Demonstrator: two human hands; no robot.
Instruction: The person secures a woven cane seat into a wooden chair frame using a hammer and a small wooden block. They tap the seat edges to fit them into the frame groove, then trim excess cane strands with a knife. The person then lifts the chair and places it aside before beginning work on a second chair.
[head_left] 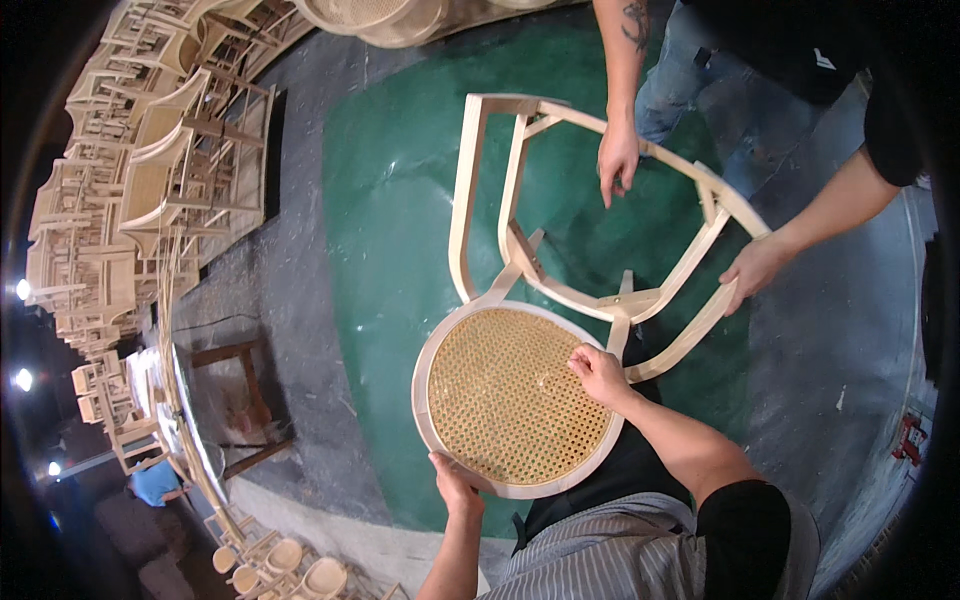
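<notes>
A pale wooden chair frame (463, 200) lies tipped over in front of me, its round cane-woven back (510, 400) turned up toward me. My left hand (458, 487) grips the near left part of the back's wooden rim. Over the right side of the cane mesh, my right hand (600, 377) is closed with its fingertips pressed together, close to the weave. Whatever it may pinch is too small to make out. Across from me a co-worker's hand (755, 265) holds the curved wood at the right. The co-worker's other hand (618, 160) hangs by the far rail, fingers pointing down.
A green mat (380, 300) covers the dark floor under the chair. Stacked unfinished wooden chairs (150, 170) line the left side. A small wooden stand (245, 400) stands at the left, and round cane pieces (390, 25) lie at the far edge. Several stools (285, 555) are at lower left.
</notes>
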